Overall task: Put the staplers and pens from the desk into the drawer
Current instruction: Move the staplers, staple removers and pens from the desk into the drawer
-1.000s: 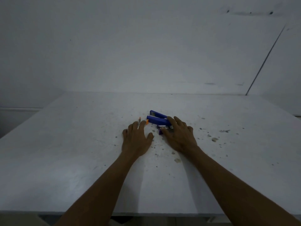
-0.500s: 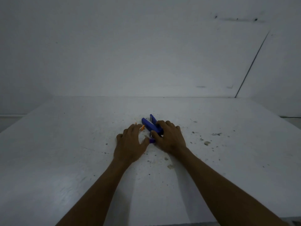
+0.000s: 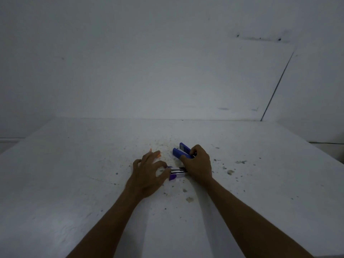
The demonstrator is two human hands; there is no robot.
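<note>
Two blue staplers (image 3: 179, 152) lie side by side on the white desk (image 3: 74, 183). My right hand (image 3: 200, 164) grips their near ends with curled fingers. A purple and silver stapler (image 3: 177, 173) lies between my two hands, partly under the right palm. My left hand (image 3: 149, 175) arches over the orange pens (image 3: 158, 155); its fingers curl onto them and its thumb touches the purple stapler's left end. Only the pens' orange tips show past the fingertips. No drawer is in view.
The desk top is stained, with dark specks and crumbs (image 3: 230, 171) right of my right hand. A white wall (image 3: 167, 71) rises behind the desk's far edge. The desk's left edge (image 3: 24, 144) and right edge (image 3: 320, 151) drop off.
My right hand has curled round the blue staplers, uncovering the purple and silver stapler. My left hand went from lying flat to arched, with fingers curled onto the pens.
</note>
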